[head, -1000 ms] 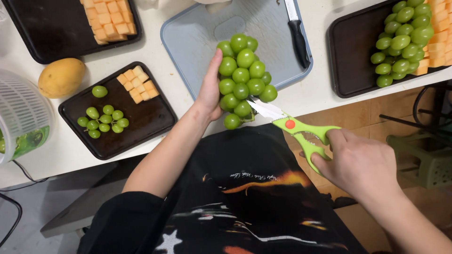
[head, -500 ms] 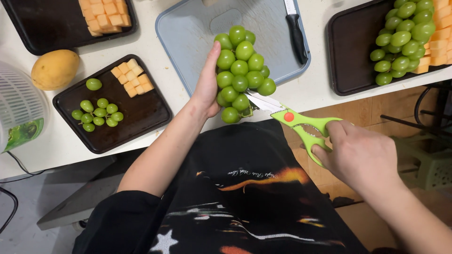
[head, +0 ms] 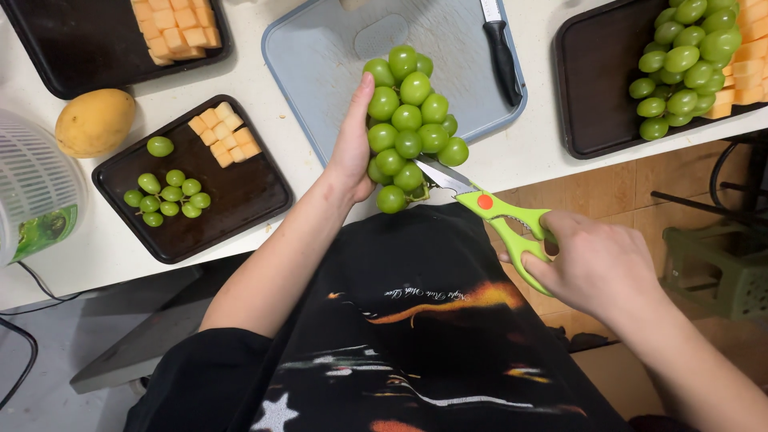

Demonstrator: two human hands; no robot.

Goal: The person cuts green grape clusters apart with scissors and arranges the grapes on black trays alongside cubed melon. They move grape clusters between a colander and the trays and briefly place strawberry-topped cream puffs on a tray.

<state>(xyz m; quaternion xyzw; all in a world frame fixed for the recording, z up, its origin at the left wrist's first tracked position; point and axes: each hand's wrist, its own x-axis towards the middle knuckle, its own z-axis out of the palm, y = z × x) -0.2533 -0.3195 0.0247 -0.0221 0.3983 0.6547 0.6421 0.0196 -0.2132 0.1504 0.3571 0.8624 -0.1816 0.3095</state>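
Observation:
My left hand (head: 352, 144) holds a bunch of green grapes (head: 408, 120) over the near edge of the white counter, in front of a grey cutting board (head: 336, 56). My right hand (head: 600, 268) grips green-handled scissors (head: 492, 212). Their blades reach into the lower right side of the bunch, beside the bottom grapes. A small black tray (head: 240, 200) to the left carries a little cluster of cut grapes (head: 168, 196), one loose grape (head: 160, 146) and orange fruit cubes (head: 224, 134).
A black-handled knife (head: 502, 52) lies on the cutting board. At right, a black tray (head: 596, 96) bears more grapes (head: 680, 56) and orange cubes. A third tray (head: 72, 48) with cubes sits top left, beside a yellow mango (head: 94, 122) and a white salad spinner (head: 32, 184).
The scissors have closed in from the right, and their blades now sit deeper at the base of the bunch. The left hand keeps the grapes in much the same place.

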